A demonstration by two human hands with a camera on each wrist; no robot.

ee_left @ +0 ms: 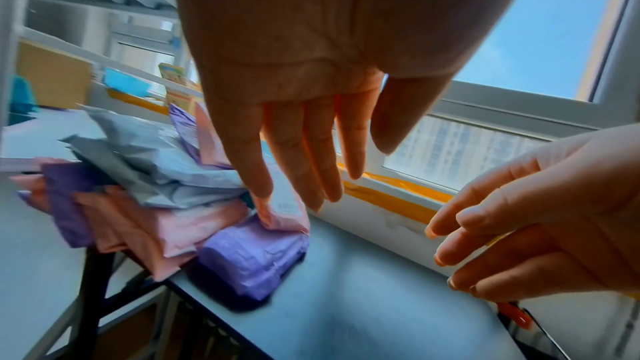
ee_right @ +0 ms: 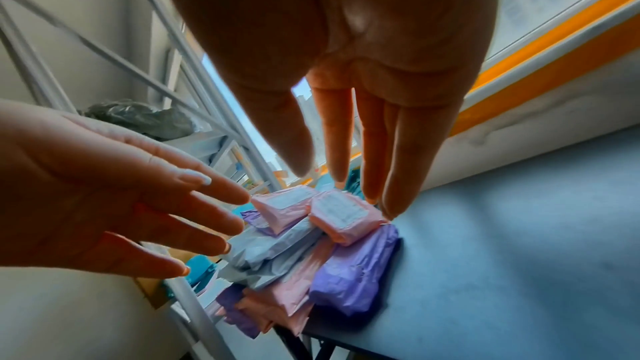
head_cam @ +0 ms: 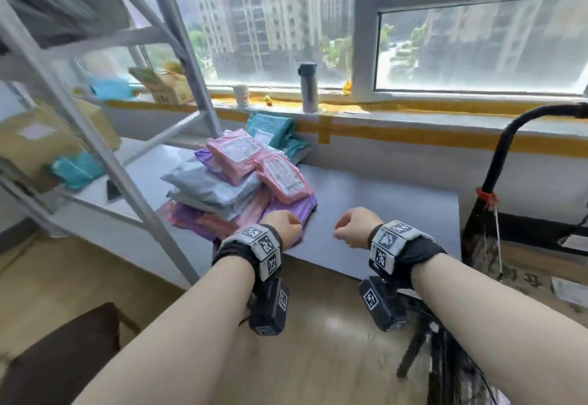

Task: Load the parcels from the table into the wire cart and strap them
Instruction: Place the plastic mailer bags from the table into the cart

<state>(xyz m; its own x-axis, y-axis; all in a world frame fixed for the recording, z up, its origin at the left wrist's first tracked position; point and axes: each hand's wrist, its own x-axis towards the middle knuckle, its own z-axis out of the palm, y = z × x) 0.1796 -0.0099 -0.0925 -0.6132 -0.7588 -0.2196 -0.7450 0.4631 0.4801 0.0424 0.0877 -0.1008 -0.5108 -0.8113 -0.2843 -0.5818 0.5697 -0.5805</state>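
Note:
A pile of soft parcels in pink, purple and grey lies on the left part of the grey table. Both my hands hover over the table's near edge, holding nothing. My left hand is just above the pile's near corner, its straight fingers pointing down at a pink parcel and the purple parcel. My right hand is over bare table beside the pile, fingers straight and pointing toward a labelled pink parcel. The black cart handle rises at the right.
A grey metal shelf frame with boxes stands left of the table. On the windowsill behind are a flask, a cup and a carton. Teal parcels lie behind the pile. Black wire parts show low at the right.

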